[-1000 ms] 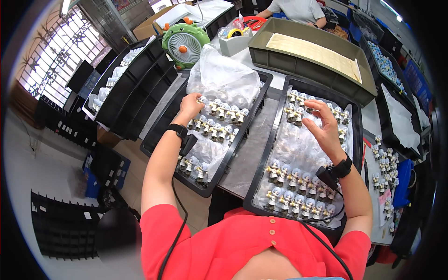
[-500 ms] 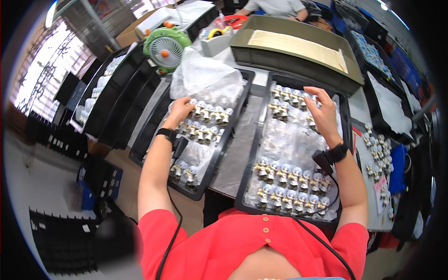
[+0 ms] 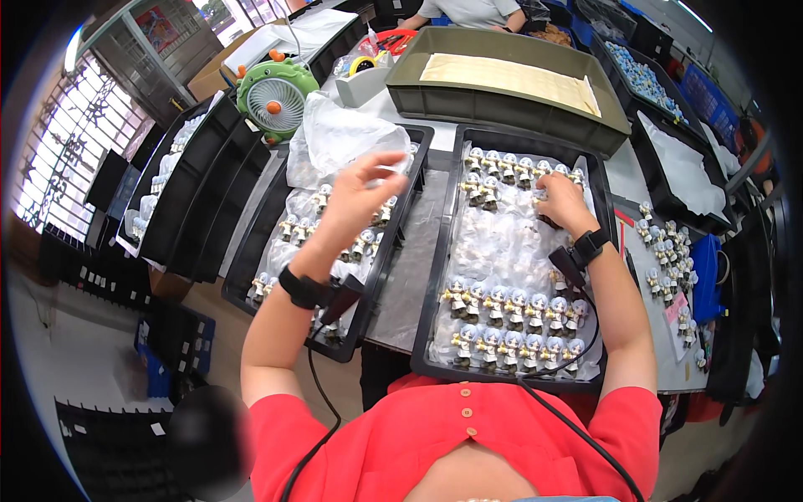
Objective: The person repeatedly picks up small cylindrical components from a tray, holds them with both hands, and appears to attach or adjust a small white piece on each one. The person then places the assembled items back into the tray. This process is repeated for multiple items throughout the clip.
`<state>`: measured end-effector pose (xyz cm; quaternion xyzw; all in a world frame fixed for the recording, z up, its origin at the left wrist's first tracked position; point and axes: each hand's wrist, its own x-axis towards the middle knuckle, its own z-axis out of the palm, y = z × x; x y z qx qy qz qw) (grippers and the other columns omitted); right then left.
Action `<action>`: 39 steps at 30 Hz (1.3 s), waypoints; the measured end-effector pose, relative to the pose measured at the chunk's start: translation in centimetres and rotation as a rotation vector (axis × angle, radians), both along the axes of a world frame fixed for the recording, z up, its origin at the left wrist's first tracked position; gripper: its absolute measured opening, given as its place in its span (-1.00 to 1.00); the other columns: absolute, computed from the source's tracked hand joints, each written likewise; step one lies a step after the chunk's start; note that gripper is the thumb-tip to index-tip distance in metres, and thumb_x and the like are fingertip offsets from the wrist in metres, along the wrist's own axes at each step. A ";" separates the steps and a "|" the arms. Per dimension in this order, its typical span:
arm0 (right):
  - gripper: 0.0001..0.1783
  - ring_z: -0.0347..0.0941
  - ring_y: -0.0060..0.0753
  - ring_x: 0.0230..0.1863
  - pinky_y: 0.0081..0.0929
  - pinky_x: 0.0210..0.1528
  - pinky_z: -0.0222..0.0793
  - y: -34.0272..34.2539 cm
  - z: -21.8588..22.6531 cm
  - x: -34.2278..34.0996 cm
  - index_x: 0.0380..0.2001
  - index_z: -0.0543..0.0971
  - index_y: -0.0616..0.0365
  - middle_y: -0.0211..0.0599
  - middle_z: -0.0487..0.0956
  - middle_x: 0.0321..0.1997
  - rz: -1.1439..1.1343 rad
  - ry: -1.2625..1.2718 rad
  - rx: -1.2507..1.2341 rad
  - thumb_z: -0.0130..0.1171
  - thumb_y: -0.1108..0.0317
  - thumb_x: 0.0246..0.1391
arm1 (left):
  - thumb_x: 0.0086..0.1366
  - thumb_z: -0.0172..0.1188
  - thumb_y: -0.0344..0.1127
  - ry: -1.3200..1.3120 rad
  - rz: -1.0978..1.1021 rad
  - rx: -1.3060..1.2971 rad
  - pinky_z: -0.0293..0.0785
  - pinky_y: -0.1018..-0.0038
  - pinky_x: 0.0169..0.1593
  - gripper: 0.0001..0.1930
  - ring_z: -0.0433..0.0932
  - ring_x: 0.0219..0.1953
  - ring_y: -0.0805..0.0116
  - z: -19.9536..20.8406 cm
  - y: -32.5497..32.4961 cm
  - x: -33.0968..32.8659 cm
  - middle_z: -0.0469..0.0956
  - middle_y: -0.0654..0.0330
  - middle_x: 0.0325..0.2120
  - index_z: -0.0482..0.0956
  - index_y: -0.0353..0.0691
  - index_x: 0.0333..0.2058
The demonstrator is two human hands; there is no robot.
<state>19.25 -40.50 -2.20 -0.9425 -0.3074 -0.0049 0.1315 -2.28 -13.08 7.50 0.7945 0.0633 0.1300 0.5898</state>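
Note:
Two black trays hold rows of small figurines with pale blue hair, white clothes and dark bases. Above the left tray (image 3: 242, 280), my left hand (image 3: 358, 199) is raised, its fingers stretched out and apart, with nothing visible in them. Several figurines (image 3: 293, 227) stand below and beside it, partly hidden by my arm. In the right tray (image 3: 440, 276), my right hand (image 3: 562, 201) reaches down into the upper rows, fingers curled together round a figurine that it mostly hides. Full rows of figurines (image 3: 514, 311) fill the near part, with translucent plastic sheet (image 3: 493, 238) across the middle.
A deep olive bin (image 3: 502, 105) stands behind the trays, and a green fan (image 3: 274, 99) at the back left. Loose figurines (image 3: 669, 251) lie on the table to the right. More black trays (image 3: 201, 192) are stacked on the left. Another person (image 3: 468, 12) sits across the table.
My left hand has lifted off the left tray's figurines and moved right. My right hand has lowered, its spread fingers now curled at the upper rows. The view has shifted slightly.

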 end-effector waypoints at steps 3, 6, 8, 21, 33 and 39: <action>-0.63 0.45 -0.09 -0.13 -0.16 -0.10 0.31 -0.3 -0.1 -0.1 -0.27 0.57 0.13 -0.20 0.51 -0.24 0.011 -0.061 0.056 0.22 0.40 -0.30 | 0.22 0.15 -0.35 0.004 -0.174 -0.005 0.33 0.57 -0.02 -0.63 0.39 -0.10 0.53 0.7 -4.1 -0.8 0.45 0.22 -0.14 0.44 -0.29 0.00; -0.70 0.48 -0.12 -0.22 -0.26 -0.16 0.33 0.5 0.9 -0.7 -0.31 0.56 0.15 -0.17 0.52 -0.31 0.080 -0.126 0.235 0.16 0.47 -0.25 | 0.23 0.14 -0.36 -0.024 -0.265 -0.059 0.33 0.56 -0.01 -0.63 0.36 -0.07 0.55 -0.1 -5.9 -0.8 0.43 0.24 -0.13 0.42 -0.28 0.02; -0.74 0.49 -0.14 -0.29 -0.32 -0.19 0.35 1.5 2.5 -1.3 -0.34 0.55 0.16 -0.16 0.52 -0.36 0.186 -0.116 0.522 0.12 0.52 -0.23 | 0.23 0.13 -0.36 -0.009 -0.282 -0.133 0.33 0.55 0.00 -0.62 0.35 -0.06 0.55 -0.8 -6.6 -0.5 0.42 0.24 -0.12 0.40 -0.27 0.03; -0.52 0.45 -0.06 -0.21 -0.29 -0.08 0.37 1.0 -0.6 -0.6 -0.13 0.50 0.11 -0.12 0.47 -0.19 0.189 -0.077 0.235 0.26 0.37 -0.26 | 0.23 0.12 -0.41 0.118 -0.256 -0.263 0.36 0.57 0.01 -0.64 0.44 -0.09 0.52 -5.2 -6.5 0.7 0.46 0.25 -0.10 0.40 -0.30 0.01; -0.51 0.40 -0.58 -0.14 -0.59 -0.14 0.43 3.9 4.8 -9.3 -0.04 0.34 0.13 -0.41 0.42 -0.20 0.526 0.892 0.965 0.26 0.51 -0.07 | 0.18 0.19 -0.43 -0.186 -0.150 -0.275 0.45 0.56 -0.07 -0.48 0.40 -0.09 0.47 -4.6 -8.3 0.1 0.27 0.22 0.03 0.24 -0.25 0.11; -0.49 0.40 -0.60 -0.20 -0.62 -0.13 0.44 4.3 4.8 -10.7 -0.03 0.35 0.13 -0.41 0.39 -0.21 0.478 0.876 0.939 0.26 0.51 -0.09 | 0.14 0.24 -0.40 -0.136 -0.116 -0.053 0.50 0.56 -0.15 -0.48 0.42 -0.15 0.46 -4.2 -8.1 0.0 0.32 0.22 0.00 0.29 -0.22 0.08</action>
